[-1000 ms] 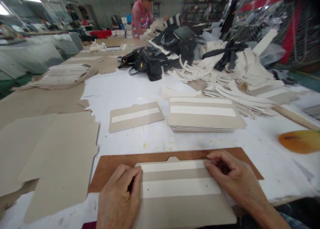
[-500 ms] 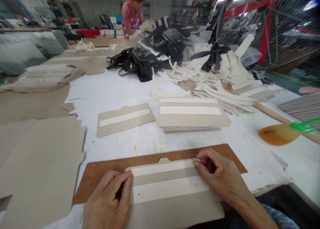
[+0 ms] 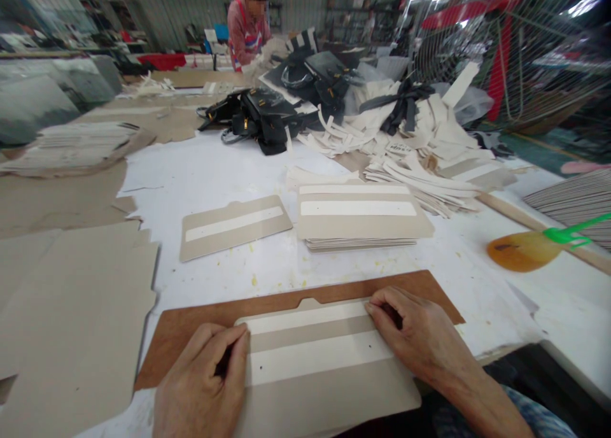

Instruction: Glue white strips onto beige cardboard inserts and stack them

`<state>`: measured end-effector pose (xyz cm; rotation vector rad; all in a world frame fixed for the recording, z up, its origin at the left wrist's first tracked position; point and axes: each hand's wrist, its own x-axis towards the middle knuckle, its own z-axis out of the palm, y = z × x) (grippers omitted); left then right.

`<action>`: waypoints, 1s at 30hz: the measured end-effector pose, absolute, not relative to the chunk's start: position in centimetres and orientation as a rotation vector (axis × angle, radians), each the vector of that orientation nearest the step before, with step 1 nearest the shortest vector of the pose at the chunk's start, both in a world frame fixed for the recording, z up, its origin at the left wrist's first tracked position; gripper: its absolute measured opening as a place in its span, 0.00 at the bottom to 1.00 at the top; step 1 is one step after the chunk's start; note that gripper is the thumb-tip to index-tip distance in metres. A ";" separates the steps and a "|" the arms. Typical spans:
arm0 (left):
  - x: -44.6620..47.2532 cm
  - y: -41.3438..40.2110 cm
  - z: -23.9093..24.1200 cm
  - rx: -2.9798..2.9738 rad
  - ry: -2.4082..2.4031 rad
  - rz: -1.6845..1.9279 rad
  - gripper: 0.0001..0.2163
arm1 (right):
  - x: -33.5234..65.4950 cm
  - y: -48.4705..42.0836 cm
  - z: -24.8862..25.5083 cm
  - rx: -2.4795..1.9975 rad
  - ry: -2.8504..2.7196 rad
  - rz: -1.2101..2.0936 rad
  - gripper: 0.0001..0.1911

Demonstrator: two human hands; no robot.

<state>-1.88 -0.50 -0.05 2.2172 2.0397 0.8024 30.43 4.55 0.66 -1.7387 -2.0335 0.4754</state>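
A beige panel point(image 3: 329, 390) with rounded corners and a small tab on its far edge lies in front of me, partly on a brown board point(image 3: 272, 303). Two white strips cross it: an upper strip point(image 3: 305, 319) along the far edge and a wider lower strip point(image 3: 315, 360) with two small dark dots. My left hand point(image 3: 200, 377) pinches at the left end of the upper strip, fingers closed. At that strip's right end, my right hand point(image 3: 420, 330) pinches with thumb and fingertips; its wrist crosses the panel's right side.
Beyond the board lie a single striped panel point(image 3: 236, 226) and a stack of panels point(image 3: 363, 225). Large beige sheets point(image 3: 86, 323) cover the left. Black bags point(image 3: 267, 120), white offcuts point(image 3: 420, 183) and an amber bottle with green handle point(image 3: 525, 250) lie farther off. A person point(image 3: 245, 30) stands behind.
The view has shifted slightly, so most things sit a little farther left. Both hands keep their pinch at the ends of the upper strip, and my right fingertips have closed together more.
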 end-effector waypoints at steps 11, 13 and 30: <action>-1.8 -1.3 0.9 2.273 1.994 1.042 0.09 | 35.2 5.2 2.7 -1.727 -1.273 0.662 0.19; -1.8 -1.8 1.5 2.384 1.901 1.096 0.10 | 35.4 4.4 3.0 -1.687 -1.259 0.578 0.16; 2.2 -1.0 -0.5 2.875 1.733 0.648 0.19 | 27.0 1.4 -0.4 -1.287 -2.295 -0.169 0.13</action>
